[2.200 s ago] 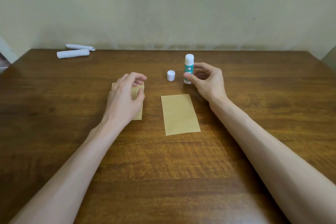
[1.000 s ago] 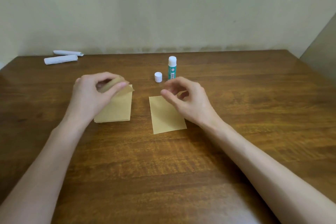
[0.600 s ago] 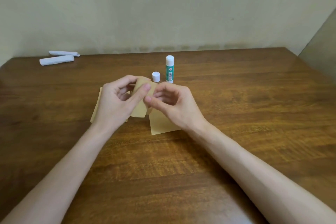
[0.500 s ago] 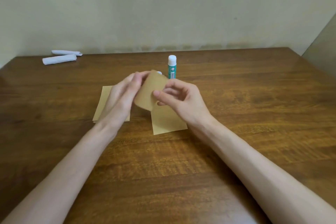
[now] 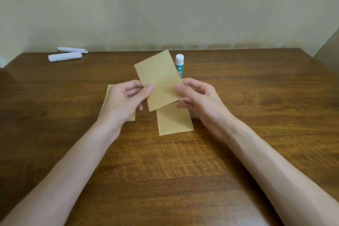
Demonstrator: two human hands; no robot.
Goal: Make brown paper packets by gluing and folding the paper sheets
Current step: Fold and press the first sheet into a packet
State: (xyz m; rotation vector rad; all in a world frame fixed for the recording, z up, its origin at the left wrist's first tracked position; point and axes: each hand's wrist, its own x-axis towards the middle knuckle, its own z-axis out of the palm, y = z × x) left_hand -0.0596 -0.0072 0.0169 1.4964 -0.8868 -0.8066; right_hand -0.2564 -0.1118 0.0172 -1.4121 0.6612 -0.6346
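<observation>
From the head camera, the left hand [image 5: 124, 101] and right hand [image 5: 196, 97] each pinch a side edge of a brown paper sheet [image 5: 158, 81], which is raised above the tabletop [image 5: 256, 97]. Its long axis runs away from the person, with the far end leaning left. A second sheet [image 5: 174, 121] lies flat beneath it, lengthwise the same way. A glue stick [image 5: 179, 62] stands upright just behind.
</observation>
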